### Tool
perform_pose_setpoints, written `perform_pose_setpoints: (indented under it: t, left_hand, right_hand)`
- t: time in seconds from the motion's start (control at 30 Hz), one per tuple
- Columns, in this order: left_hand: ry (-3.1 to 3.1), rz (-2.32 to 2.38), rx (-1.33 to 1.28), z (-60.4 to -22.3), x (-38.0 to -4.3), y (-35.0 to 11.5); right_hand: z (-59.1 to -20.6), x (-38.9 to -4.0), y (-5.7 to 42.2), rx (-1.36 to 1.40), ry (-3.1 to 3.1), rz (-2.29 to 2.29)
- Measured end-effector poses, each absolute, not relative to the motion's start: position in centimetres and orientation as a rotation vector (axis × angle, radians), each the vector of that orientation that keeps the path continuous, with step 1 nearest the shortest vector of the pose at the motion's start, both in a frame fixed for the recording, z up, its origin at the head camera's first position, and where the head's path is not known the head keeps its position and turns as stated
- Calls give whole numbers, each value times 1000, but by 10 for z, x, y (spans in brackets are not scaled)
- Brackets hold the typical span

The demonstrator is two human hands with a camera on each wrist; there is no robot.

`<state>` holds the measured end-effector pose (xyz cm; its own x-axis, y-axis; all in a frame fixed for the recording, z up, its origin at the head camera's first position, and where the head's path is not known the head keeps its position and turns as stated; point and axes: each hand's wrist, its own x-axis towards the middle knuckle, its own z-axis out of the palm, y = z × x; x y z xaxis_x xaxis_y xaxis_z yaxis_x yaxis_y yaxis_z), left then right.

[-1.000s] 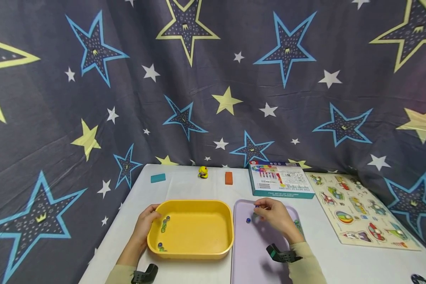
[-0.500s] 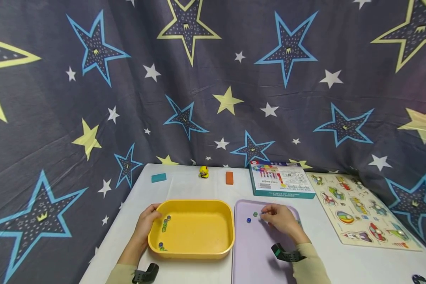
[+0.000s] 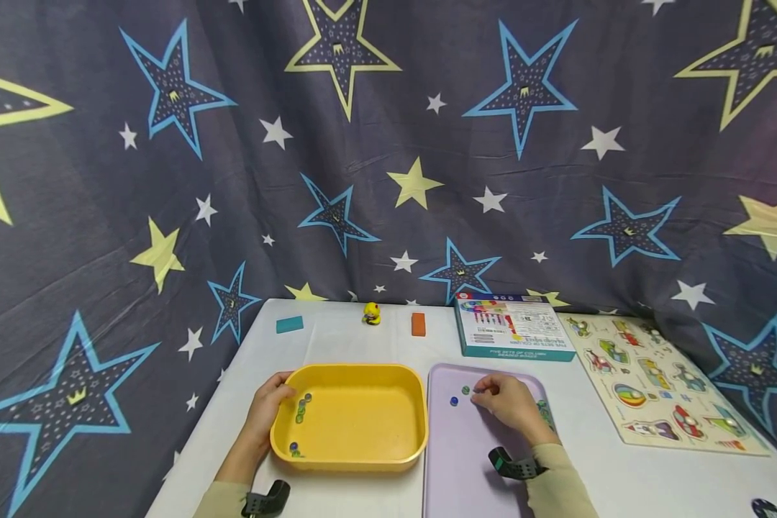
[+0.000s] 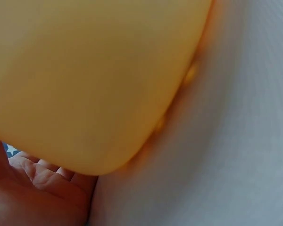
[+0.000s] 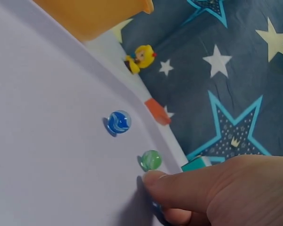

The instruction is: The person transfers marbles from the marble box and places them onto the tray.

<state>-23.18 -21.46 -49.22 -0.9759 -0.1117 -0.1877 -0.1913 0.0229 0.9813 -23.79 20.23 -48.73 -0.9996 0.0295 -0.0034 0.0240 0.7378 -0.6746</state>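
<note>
My left hand [image 3: 267, 410] grips the left rim of a yellow plastic tub [image 3: 362, 421], thumb over the edge; in the left wrist view the tub's wall [image 4: 99, 94] hides most of the fingers. Several green and blue marbles [image 3: 300, 411] lie along the tub's left side. Over the lilac tray [image 3: 460, 460], my right hand [image 3: 508, 404] pinches a small marble, mostly hidden, with a bit of blue showing under the thumb in the right wrist view. Just left of the fingertips sit a green marble [image 5: 151, 160] and a blue marble [image 5: 119, 122], apart from each other.
More green marbles [image 3: 544, 411] lie by the tray's right edge, partly behind the right hand. Behind stand a teal block [image 3: 289, 324], a yellow toy figure [image 3: 372, 314], an orange block [image 3: 418, 324] and a flat box [image 3: 514, 327]. A picture puzzle board [image 3: 660, 388] lies at the right.
The right hand has let go of a green marble beside the blue one, drawn right, then come slightly back left with a marble at its fingertips. The left hand and tub have stayed put.
</note>
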Motion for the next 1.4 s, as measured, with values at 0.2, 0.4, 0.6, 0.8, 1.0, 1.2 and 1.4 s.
perform_pose_setpoints:
  t: [0.2, 0.4, 0.6, 0.8, 1.0, 1.2, 1.4]
  left_hand:
    - [2190, 2150, -321, -492, -232, -215]
    - [2178, 2166, -312, -493, -232, -215]
    - [2186, 2158, -298, -492, -232, -215]
    - [2187, 2168, -307, -492, -232, -216]
    - [2172, 2180, -304, -492, -231, -215]
    - [2186, 2178, -286, -491, -230, -215]
    - [2190, 2169, -287, -490, -228, -215]
  right_hand:
    - [-487, -237, 201, -61, -2921, 1129]
    - [-481, -236, 205, -31, -2896, 1232]
    - [-460, -234, 215, -151, -2733, 1468]
    - [-435, -227, 194, -137, -2576, 1688]
    - [-423, -213, 134, 131, -2527, 1760]
    - [-429, -199, 71, 562, -2573, 1681]
    - [-444, -194, 23, 822, -2711, 1554]
